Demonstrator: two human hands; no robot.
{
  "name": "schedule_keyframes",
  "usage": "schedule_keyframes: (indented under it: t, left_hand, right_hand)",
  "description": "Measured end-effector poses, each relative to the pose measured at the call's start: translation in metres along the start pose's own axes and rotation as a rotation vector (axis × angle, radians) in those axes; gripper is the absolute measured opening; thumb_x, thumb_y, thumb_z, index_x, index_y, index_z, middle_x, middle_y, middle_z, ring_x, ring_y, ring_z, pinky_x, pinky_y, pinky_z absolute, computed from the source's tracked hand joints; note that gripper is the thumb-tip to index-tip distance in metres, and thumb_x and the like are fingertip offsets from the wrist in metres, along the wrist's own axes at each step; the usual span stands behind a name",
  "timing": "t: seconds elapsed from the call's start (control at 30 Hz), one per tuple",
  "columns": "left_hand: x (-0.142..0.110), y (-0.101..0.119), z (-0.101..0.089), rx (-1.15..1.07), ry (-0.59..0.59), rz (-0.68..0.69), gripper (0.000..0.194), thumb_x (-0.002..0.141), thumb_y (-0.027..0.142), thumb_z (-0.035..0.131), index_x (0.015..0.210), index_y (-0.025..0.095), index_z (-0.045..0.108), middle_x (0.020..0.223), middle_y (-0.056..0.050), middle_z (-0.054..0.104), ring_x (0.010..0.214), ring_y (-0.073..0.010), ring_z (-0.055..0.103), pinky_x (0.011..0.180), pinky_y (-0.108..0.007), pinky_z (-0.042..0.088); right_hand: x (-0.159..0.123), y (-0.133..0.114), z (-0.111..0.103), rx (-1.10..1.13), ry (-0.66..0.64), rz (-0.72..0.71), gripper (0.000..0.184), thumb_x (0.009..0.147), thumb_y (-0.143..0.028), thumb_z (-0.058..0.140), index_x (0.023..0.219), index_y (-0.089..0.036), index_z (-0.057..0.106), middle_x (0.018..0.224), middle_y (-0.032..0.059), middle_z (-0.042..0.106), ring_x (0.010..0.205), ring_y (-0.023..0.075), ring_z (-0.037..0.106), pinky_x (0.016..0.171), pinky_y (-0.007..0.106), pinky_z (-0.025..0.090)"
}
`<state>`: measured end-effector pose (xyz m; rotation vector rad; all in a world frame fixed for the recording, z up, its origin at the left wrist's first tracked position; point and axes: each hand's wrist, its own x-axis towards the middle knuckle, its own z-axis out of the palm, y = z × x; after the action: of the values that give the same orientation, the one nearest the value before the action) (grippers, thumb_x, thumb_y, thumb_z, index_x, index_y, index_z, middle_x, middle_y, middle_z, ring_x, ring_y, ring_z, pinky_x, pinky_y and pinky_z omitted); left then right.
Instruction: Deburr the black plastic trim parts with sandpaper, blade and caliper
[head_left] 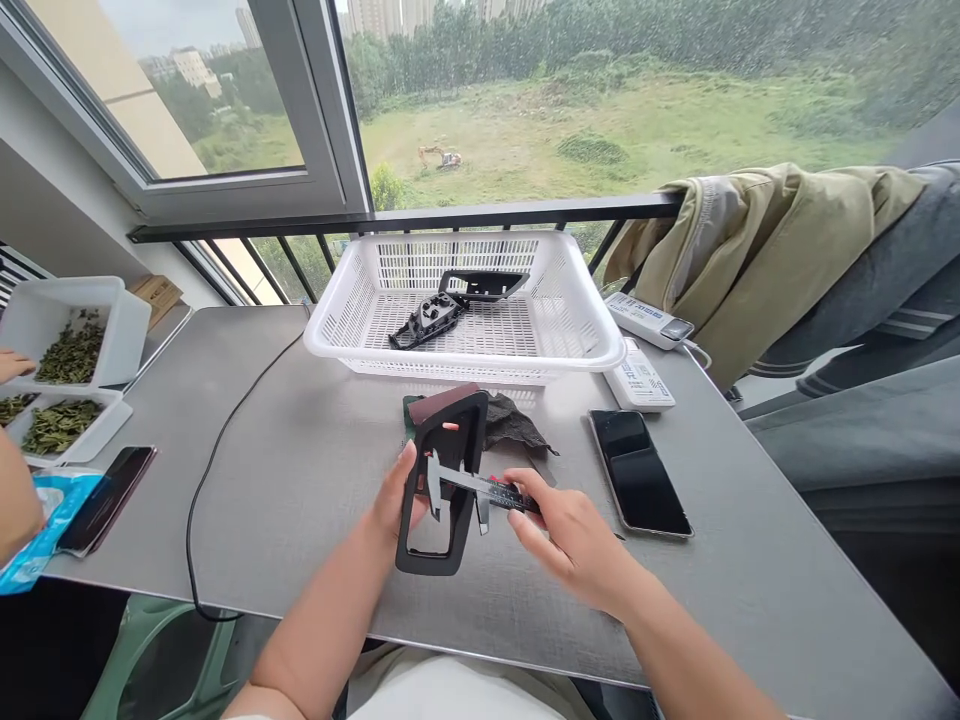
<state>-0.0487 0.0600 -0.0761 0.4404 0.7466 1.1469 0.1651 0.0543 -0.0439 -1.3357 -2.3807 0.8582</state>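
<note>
My left hand [391, 497] is shut on a black plastic trim frame [469, 440], a hollow, rounded-corner part held upright over the table. My right hand [571, 530] is shut on a steel vernier caliper [480, 483], whose jaws reach onto the frame's inner edge. Behind the frame lie a dark crumpled cloth [516, 422] and a reddish-brown strip, perhaps sandpaper [442, 401]. Two more black plastic parts [426, 320] rest in a white plastic basket [330, 330] beyond my hands.
Two phones [639, 472] [105, 500] and a white power strip [637, 376] lie on the grey table [300, 520]. At the left, a person's hand [13, 365] reaches near white trays of green leaves [67, 345]. A black cable [202, 510] runs over the table edge.
</note>
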Motion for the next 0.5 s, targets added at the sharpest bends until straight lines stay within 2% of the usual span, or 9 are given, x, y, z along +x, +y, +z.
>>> schedule_keyframes:
  t: [0.1, 0.17, 0.23, 0.3, 0.4, 0.5]
  left_hand:
    - [-0.001, 0.004, 0.002, 0.007, -0.025, 0.001, 0.06, 0.065, 0.06, 0.074, 0.107, 0.017, 0.07, 0.101, -0.012, 0.074, 0.107, -0.0355, 0.065, 0.088, -0.044, 0.051]
    - [-0.001, 0.005, 0.005, 0.017, -0.052, -0.001, 0.058, 0.066, 0.059, 0.073, 0.107, 0.018, 0.07, 0.102, -0.012, 0.074, 0.108, -0.0359, 0.064, 0.089, -0.045, 0.051]
    - [-0.002, 0.004, 0.007, 0.031, -0.063, 0.006, 0.054, 0.07, 0.057, 0.071, 0.107, 0.018, 0.07, 0.105, -0.011, 0.074, 0.11, -0.0357, 0.064, 0.09, -0.045, 0.05]
    - [-0.002, 0.002, 0.007, 0.034, -0.055, 0.016, 0.05, 0.073, 0.054, 0.069, 0.108, 0.018, 0.069, 0.108, -0.011, 0.073, 0.11, -0.035, 0.063, 0.091, -0.045, 0.05]
    - [-0.002, 0.001, 0.005, 0.024, -0.038, 0.013, 0.047, 0.074, 0.052, 0.07, 0.107, 0.018, 0.07, 0.106, -0.009, 0.074, 0.109, -0.0332, 0.065, 0.091, -0.042, 0.05]
    - [-0.001, 0.002, 0.005, 0.011, -0.049, -0.01, 0.049, 0.072, 0.051, 0.072, 0.107, 0.017, 0.07, 0.1, -0.009, 0.076, 0.108, -0.0319, 0.066, 0.09, -0.039, 0.051]
  right_hand:
    - [-0.006, 0.008, -0.004, 0.05, -0.077, -0.041, 0.036, 0.095, -0.036, 0.032, 0.124, -0.022, 0.05, 0.086, 0.0058, 0.071, 0.072, 0.0217, 0.065, 0.068, 0.032, 0.046]
    - [-0.009, 0.014, -0.005, 0.092, -0.135, -0.074, 0.039, 0.096, -0.036, 0.034, 0.13, -0.024, 0.049, 0.105, 0.0082, 0.072, 0.082, 0.0219, 0.067, 0.075, 0.033, 0.048]
    - [-0.009, 0.018, -0.003, 0.108, -0.172, -0.105, 0.041, 0.097, -0.035, 0.035, 0.134, -0.027, 0.049, 0.114, 0.0089, 0.069, 0.084, 0.0216, 0.067, 0.076, 0.033, 0.049]
    - [-0.007, 0.021, -0.001, 0.073, -0.162, -0.115, 0.042, 0.097, -0.035, 0.036, 0.137, -0.029, 0.048, 0.111, 0.0084, 0.07, 0.082, 0.0214, 0.067, 0.074, 0.033, 0.049]
    - [-0.007, 0.021, 0.002, -0.017, -0.1, -0.098, 0.045, 0.098, -0.038, 0.036, 0.14, -0.029, 0.046, 0.095, 0.0064, 0.072, 0.074, 0.0207, 0.067, 0.065, 0.03, 0.048]
    - [-0.012, 0.018, 0.003, -0.066, -0.044, -0.076, 0.046, 0.098, -0.037, 0.032, 0.14, -0.022, 0.045, 0.081, 0.0059, 0.071, 0.065, 0.021, 0.064, 0.061, 0.031, 0.046]
